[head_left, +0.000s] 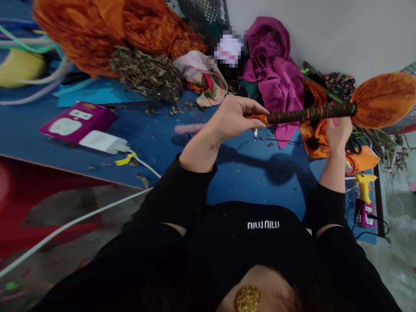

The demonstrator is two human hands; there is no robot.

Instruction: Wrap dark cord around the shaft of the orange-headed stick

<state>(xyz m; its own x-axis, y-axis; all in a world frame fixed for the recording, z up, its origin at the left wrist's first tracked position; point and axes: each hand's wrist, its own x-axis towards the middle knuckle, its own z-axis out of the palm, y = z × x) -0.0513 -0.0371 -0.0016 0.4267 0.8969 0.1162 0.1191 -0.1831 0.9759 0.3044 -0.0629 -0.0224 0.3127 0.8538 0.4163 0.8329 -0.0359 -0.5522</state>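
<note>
Head view: The left hand (235, 113) is closed in a pinch, thumb and fingers meeting on the orange end of a slender, dark-brown rod with orange streaks (299, 115). The right hand (339, 132) grips the same rod near its opposite end; its fingers are partly hidden behind the rod. The rod is held nearly level above the blue surface (248, 188).

A rounded, orange, finely creased fabric bulb (383, 99) is attached to the rod at the right-hand end; its tip meets the frame edge.

Behind the hands lie a smooth, draped magenta cloth (273, 78), a clump of dry, brown, flaky plant matter (147, 73) and a heap of crumpled orange fabric (107, 32), cut off at the top. A pixelated patch beside the magenta cloth is unreadable. The pinkish cylinder (186, 129) is partly covered by the left forearm.
</note>
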